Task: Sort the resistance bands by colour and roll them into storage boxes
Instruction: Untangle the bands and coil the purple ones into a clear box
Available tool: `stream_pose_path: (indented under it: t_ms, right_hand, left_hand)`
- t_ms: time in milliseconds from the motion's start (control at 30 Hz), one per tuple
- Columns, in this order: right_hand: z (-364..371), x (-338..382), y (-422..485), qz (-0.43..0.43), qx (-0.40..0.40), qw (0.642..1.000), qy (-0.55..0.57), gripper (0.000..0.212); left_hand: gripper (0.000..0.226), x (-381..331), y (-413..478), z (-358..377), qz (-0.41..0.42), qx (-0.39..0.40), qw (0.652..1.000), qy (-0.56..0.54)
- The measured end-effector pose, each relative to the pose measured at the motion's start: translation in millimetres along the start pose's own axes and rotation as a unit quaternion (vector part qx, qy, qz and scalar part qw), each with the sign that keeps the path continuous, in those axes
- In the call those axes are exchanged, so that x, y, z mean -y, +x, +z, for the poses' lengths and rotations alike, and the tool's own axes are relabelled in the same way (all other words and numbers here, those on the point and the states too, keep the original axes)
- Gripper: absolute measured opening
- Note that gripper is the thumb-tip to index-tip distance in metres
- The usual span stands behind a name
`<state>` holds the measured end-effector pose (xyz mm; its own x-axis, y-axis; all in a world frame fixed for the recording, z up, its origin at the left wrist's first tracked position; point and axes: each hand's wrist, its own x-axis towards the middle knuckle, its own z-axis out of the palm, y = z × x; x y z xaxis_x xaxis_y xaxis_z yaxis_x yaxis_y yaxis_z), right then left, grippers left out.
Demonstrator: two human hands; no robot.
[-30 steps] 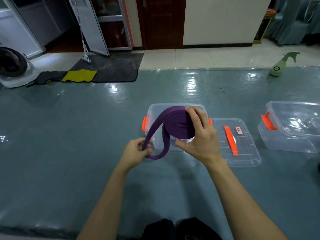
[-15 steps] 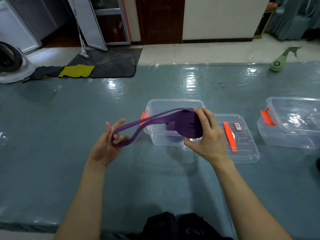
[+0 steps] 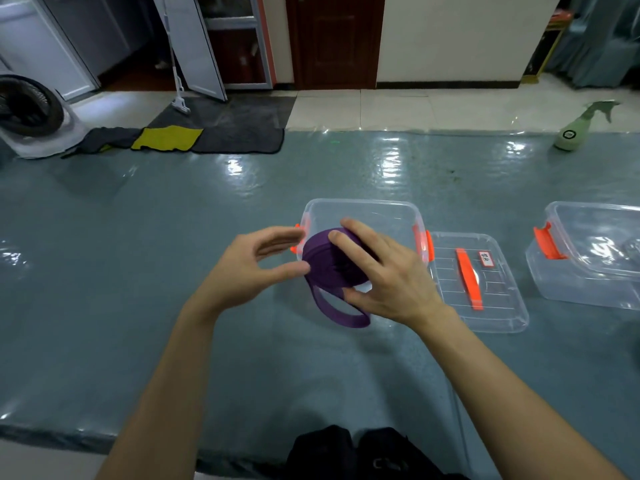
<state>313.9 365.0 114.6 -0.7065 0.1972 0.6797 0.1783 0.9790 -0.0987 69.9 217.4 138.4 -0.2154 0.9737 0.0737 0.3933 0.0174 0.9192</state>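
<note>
A purple resistance band (image 3: pixel 329 265) is wound into a thick roll, with a short loose loop hanging below it. My right hand (image 3: pixel 384 271) grips the roll, fingers over its top and thumb under it. The roll hangs above the near left corner of a clear storage box (image 3: pixel 374 213) with orange latches. My left hand (image 3: pixel 252 268) is just left of the roll, fingers spread and slightly blurred, its thumb tip touching the roll's edge. It holds nothing.
The box's clear lid (image 3: pixel 485 306) with an orange handle lies to its right. A second clear box (image 3: pixel 595 258) stands at the far right. A green spray bottle (image 3: pixel 575 129) sits at the mat's far edge. The blue-grey mat (image 3: pixel 138 271) spreads to the left.
My left hand let go of the band's long tail and moved right to the roll. The tail, stretched out to the left before, is now only a short loop under the roll.
</note>
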Motion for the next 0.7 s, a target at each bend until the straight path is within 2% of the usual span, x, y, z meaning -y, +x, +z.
stream_pose_path:
  t_ms: [67,167,267,300,333,400,467,567,633,700]
  right_hand:
    - [-4,0,3,-0.013,0.002,1.000,-0.006,0.074]
    - [-11,0,4,-0.013,0.012,1.000,-0.015,0.081]
    - [-20,-1,-5,0.081,0.091,0.992,0.042,0.115]
    - [-23,-2,-7,0.126,0.113,0.983,0.073,0.126]
    - [-25,-4,-8,0.161,0.119,0.976,0.090,0.128]
    - [-27,-6,-5,0.199,0.127,0.968,0.081,0.115]
    - [-26,-6,5,0.228,0.182,0.952,0.097,0.095]
    - [-18,-2,13,0.249,0.245,0.926,0.141,0.044]
    - [-14,1,13,0.259,0.249,0.917,0.175,0.035]
    - [-14,4,15,0.246,0.262,0.920,0.157,0.035]
  left_hand:
    - [0.061,-24,13,5,0.015,0.043,0.999,0.029]
    - [0.035,-35,26,14,0.017,0.043,0.998,0.040]
    - [0.030,-42,30,16,0.001,0.050,0.997,0.059]
    - [0.029,-45,31,15,-0.001,0.060,0.993,0.104]
    - [0.029,-47,33,14,0.008,0.071,0.981,0.178]
    - [0.033,-53,38,15,0.044,0.091,0.929,0.355]
    - [0.034,-62,42,21,0.070,0.110,0.873,0.470]
    - [0.028,-73,45,28,0.076,0.131,0.824,0.546]
    - [0.030,-76,47,28,0.076,0.139,0.805,0.572]
    - [0.031,-78,48,28,0.081,0.144,0.793,0.586]
